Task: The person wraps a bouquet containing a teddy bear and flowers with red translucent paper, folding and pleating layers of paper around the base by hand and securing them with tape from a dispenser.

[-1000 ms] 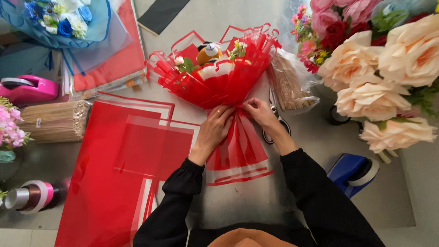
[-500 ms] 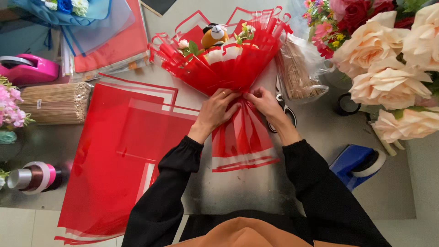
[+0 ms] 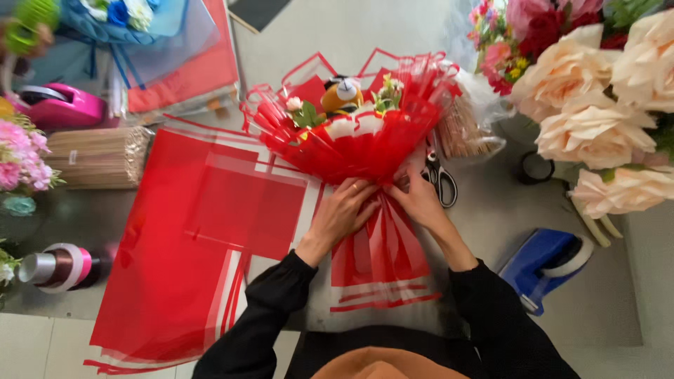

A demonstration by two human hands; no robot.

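Both hands have barely shifted since a second ago: the left hand [image 3: 345, 210] and right hand [image 3: 414, 200] stay pinched around the neck of the red bouquet [image 3: 351, 133] lying on the surface [image 3: 491, 210]. Gathering the pleats evenly should keep them tight.

Bare table [image 3: 351, 35] at 12 o'clock gives passage. Scissors [image 3: 441, 179] crowd the right hand [image 3: 421, 200] at 1 o'clock; red sheets [image 3: 189, 238] cover 9 o'clock.
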